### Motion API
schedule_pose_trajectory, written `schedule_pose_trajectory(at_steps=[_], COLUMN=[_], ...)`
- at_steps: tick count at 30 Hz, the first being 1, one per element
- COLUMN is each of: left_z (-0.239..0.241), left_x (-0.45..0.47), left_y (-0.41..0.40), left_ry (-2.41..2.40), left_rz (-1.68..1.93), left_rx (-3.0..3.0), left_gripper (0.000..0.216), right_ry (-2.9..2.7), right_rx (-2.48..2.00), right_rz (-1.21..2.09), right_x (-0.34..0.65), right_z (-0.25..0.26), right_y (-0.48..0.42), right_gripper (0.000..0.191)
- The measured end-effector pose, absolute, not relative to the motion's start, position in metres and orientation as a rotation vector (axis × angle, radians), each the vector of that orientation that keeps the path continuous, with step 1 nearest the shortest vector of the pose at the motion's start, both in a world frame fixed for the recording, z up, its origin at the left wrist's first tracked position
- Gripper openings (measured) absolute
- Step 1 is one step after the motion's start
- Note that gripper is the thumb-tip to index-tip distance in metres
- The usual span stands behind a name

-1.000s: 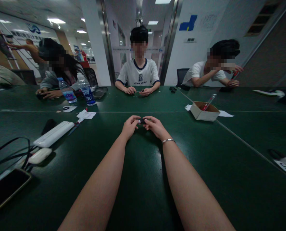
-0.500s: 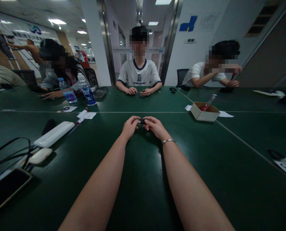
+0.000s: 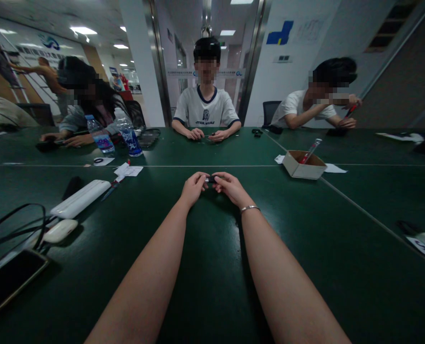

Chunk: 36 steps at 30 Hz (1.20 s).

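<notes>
Between my two hands is a small black piece with a silvery end (image 3: pixel 210 179), held level just above the green table (image 3: pixel 212 248). My left hand (image 3: pixel 194 187) pinches its silvery end with thumb and forefinger. From the other side, my right hand (image 3: pixel 229 186) has its fingers closed on the black part. Most of the piece is covered by my fingertips, so its exact kind cannot be made out. A metal bracelet (image 3: pixel 250 208) circles my right wrist.
A cardboard box (image 3: pixel 305 170) with a red-and-clear stick stands right of my hands. At left lie a white power bank (image 3: pixel 80 198), a white case (image 3: pixel 60 231), cables and a phone (image 3: pixel 14 282). Two bottles (image 3: pixel 128 134) stand farther back. Several people sit opposite.
My hands stay in nearly the same place, still on the small piece. At the far left a person's hands have shifted slightly over a dark object.
</notes>
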<state>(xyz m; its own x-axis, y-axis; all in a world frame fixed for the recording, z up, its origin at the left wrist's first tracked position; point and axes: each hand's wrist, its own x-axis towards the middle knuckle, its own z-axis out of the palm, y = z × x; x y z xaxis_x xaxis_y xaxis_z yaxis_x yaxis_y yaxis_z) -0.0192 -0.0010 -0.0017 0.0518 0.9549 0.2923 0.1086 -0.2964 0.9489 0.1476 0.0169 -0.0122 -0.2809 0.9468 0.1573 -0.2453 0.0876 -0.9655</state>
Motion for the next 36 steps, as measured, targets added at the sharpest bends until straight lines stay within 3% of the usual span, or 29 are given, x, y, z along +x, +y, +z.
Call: schedule_pose_trajectory(at_steps=[36], left_z=[-0.0020], left_x=[-0.0213], left_y=[-0.0025], left_ry=[1.153], left_rz=[1.344], left_rx=[1.526], left_gripper=[0.023], right_ry=[-1.290], right_rx=[-0.795], right_rz=[1.428], right_x=[0.1478], right_z=[-0.0103], right_y=[0.0138], right_gripper=[0.048])
